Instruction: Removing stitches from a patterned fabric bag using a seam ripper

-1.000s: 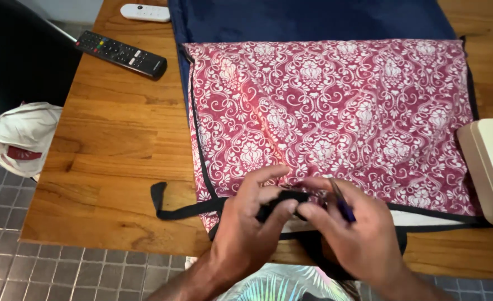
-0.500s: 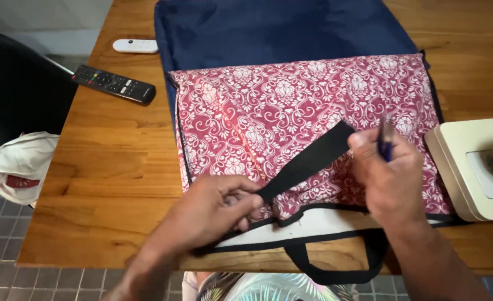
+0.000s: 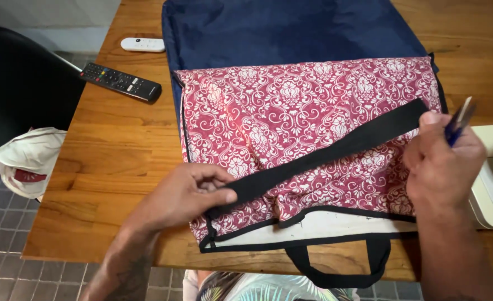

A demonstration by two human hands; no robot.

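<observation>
A black strap (image 3: 324,153) is stretched diagonally between both hands, across the red patterned fabric (image 3: 313,111) beneath them. The left hand (image 3: 182,195) pinches its lower end between thumb and fingers. The right hand (image 3: 441,164) is closed on the upper end and also holds a blue pen (image 3: 459,121). A black remote (image 3: 121,82) and a white remote (image 3: 142,44) lie beyond the left hand on the wooden table (image 3: 107,161).

A black strap (image 3: 324,153) crosses the red bag (image 3: 313,117) with its white damask pattern. Beyond the bag lies navy cloth (image 3: 291,33); left of it, a black remote (image 3: 120,82) and a white remote (image 3: 142,44) on the brown wooden worktop (image 3: 112,161).
</observation>
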